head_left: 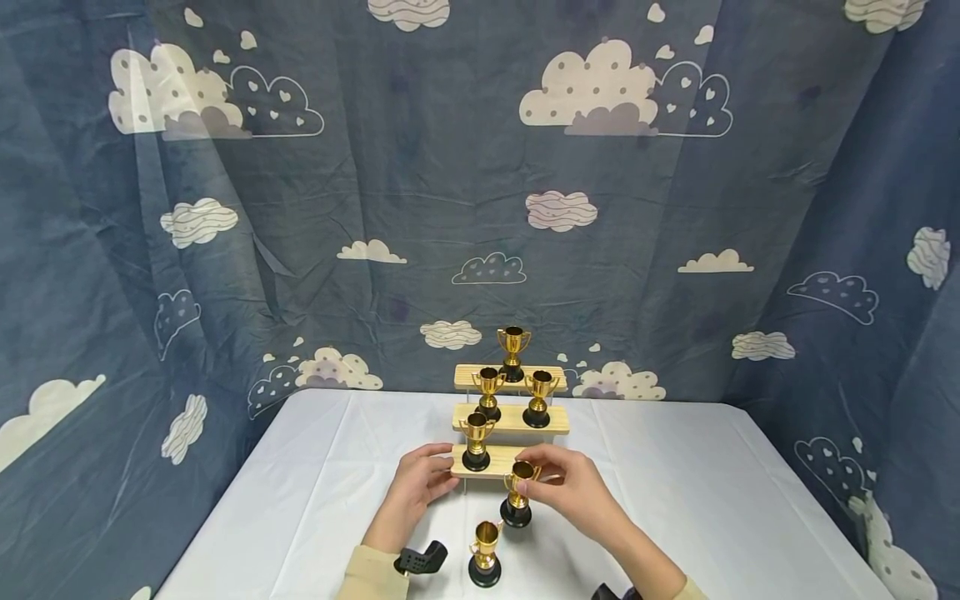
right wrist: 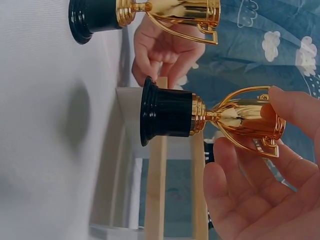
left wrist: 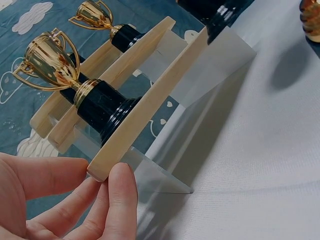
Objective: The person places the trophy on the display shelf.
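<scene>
My right hand (head_left: 572, 487) holds a small gold trophy (right wrist: 240, 120) with a black base by its cup, between thumb and fingers. That trophy is in the air in front of the lowest board of a three-tier wooden stand (head_left: 510, 461). With thumb and fingertips, my left hand (left wrist: 70, 200) pinches the left end of that lowest board (left wrist: 150, 112). A matching trophy (head_left: 476, 442) stands on the board's left part, close to my left hand. Nearer to me, another trophy (head_left: 486, 554) stands upright on the white table.
On the middle tier stand two trophies, one left (head_left: 488, 393) and one right (head_left: 538, 398). A single trophy (head_left: 513, 353) tops the stand. Clear supports (left wrist: 215, 65) hold up the boards. A white cloth covers the table (head_left: 300, 492), and a cloud-patterned curtain (head_left: 450, 167) hangs behind.
</scene>
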Action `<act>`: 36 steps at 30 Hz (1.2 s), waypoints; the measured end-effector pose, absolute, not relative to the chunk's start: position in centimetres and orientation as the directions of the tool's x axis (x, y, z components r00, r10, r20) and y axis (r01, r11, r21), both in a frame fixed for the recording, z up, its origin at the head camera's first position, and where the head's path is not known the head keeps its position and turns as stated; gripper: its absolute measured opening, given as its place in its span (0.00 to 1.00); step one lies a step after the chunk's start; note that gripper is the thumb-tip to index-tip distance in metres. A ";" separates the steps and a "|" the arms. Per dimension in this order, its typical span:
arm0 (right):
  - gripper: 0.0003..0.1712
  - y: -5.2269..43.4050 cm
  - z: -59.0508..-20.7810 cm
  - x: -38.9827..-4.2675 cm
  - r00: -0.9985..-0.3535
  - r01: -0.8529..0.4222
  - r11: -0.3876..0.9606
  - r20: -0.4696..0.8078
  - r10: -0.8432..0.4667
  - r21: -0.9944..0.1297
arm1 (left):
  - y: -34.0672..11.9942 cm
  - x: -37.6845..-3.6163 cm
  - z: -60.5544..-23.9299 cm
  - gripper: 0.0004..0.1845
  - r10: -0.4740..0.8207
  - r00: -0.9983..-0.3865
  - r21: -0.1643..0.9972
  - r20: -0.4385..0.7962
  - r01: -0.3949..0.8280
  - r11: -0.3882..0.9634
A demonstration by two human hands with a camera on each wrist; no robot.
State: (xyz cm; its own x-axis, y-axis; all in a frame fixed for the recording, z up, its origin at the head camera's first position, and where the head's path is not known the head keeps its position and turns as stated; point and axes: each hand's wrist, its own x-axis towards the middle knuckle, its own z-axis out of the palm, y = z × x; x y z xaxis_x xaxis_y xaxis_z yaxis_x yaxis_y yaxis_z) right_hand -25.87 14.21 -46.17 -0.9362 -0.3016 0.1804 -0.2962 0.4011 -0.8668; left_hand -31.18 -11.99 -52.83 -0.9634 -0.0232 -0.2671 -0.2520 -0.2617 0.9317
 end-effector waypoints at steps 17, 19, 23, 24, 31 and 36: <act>0.20 14.3 -45.8 -26.4 -0.943 -0.294 0.376 0.202 -0.265 -0.879 | -12.0 -31.3 -53.1 0.24 -0.028 -0.963 0.932 -0.269 -0.252 -0.259; 0.21 14.2 -45.7 -26.4 -0.941 -0.301 0.372 0.212 -0.262 -0.878 | -12.0 -31.3 -53.0 0.24 -0.024 -0.964 0.933 -0.264 -0.249 -0.261; 0.22 14.2 -45.6 -26.6 -0.941 -0.311 0.372 0.229 -0.249 -0.875 | -12.0 -31.1 -52.8 0.25 -0.011 -0.969 0.933 -0.249 -0.237 -0.270; 0.22 14.1 -45.5 -26.6 -0.942 -0.310 0.375 0.230 -0.244 -0.874 | -12.0 -31.1 -52.8 0.25 -0.007 -0.970 0.934 -0.244 -0.233 -0.271; 0.23 14.1 -45.4 -26.8 -0.953 -0.284 0.370 0.219 -0.209 -0.884 | -12.1 -31.1 -52.8 0.25 -0.003 -0.971 0.933 -0.241 -0.231 -0.275; 0.22 14.1 -45.4 -27.0 -0.957 -0.277 0.368 0.221 -0.187 -0.888 | -12.1 -31.2 -52.9 0.24 -0.010 -0.968 0.933 -0.253 -0.241 -0.268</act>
